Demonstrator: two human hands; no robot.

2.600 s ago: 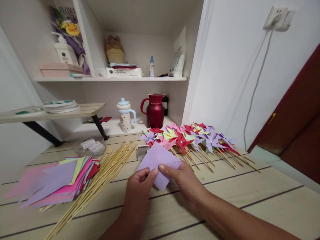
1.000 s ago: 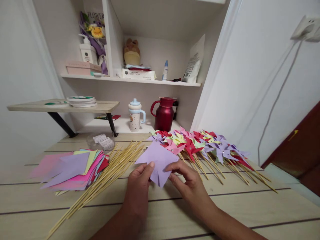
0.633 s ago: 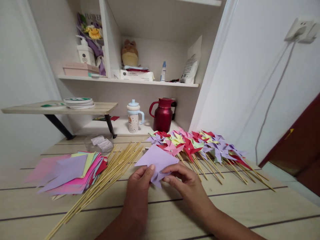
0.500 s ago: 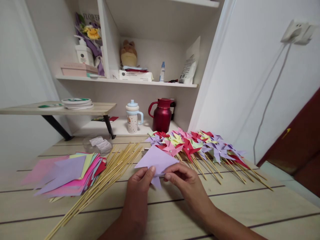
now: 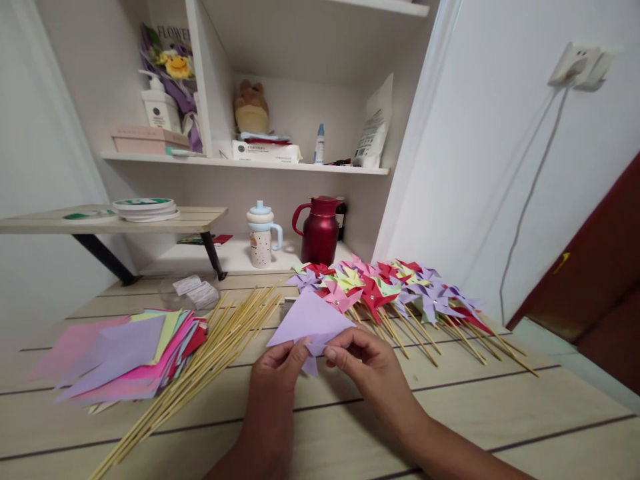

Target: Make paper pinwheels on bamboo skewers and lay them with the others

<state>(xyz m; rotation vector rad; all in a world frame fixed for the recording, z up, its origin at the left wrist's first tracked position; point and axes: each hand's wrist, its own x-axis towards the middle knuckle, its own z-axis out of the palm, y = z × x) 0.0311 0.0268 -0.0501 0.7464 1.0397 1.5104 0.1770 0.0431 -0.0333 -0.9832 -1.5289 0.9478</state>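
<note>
Between my two hands is a lavender sheet of paper [image 5: 311,319], partly folded, with one corner pointing away from me and a small flap hanging below. My left hand [image 5: 280,370] pinches its lower left part, thumb on top. On the right side, my right hand [image 5: 363,360] grips the lower edge between thumb and fingers. Just beyond the paper lie several finished paper pinwheels [image 5: 377,293] on sticks, in pink, red, yellow and purple. A bundle of thin wooden sticks [image 5: 200,360] lies left of my left hand.
Coloured paper sheets [image 5: 120,360] are piled at the left, near a clear container [image 5: 189,292] with white packets. A small raised stand [image 5: 200,219] holds rolls of tape [image 5: 145,208]. A cup [image 5: 261,240] and a red jug [image 5: 320,232] stand at the back.
The view has shifted slightly, so the surroundings sit a little further left. My left thumb has moved slightly on the lavender paper; both hands still hold it.
</note>
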